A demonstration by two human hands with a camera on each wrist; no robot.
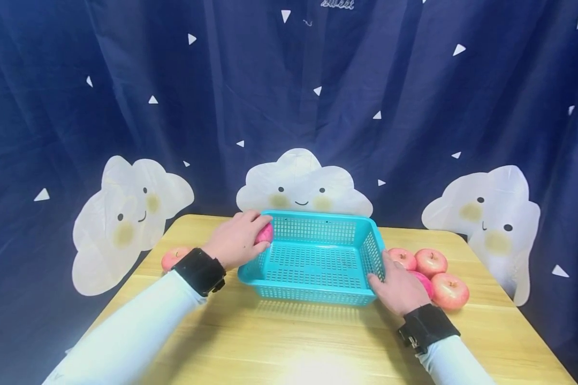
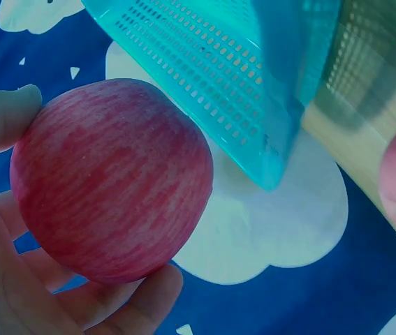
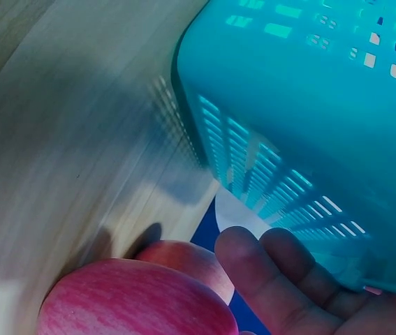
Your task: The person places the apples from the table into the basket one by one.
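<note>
A turquoise plastic basket (image 1: 313, 291) with slotted walls stands on the table, nothing lying on its visible floor. My left hand (image 1: 233, 240) holds a red-striped apple (image 2: 114, 181) over the basket's left rim, the thumb on one side and fingers curled round the other. At the basket's right end, my right hand (image 1: 400, 286) grips the rim, thumb on the inner side and fingers along the outside wall. Just beyond that hand sits a deep pink apple (image 1: 423, 283), partly hidden by it in the head view.
Several light red apples, among them a front one (image 1: 450, 291), cluster right of the basket. Another apple (image 1: 175, 258) lies at the table's left edge, partly behind my left wrist. A dark blue curtain (image 1: 270, 107) with cloud prints hangs behind the wooden table (image 1: 270, 342).
</note>
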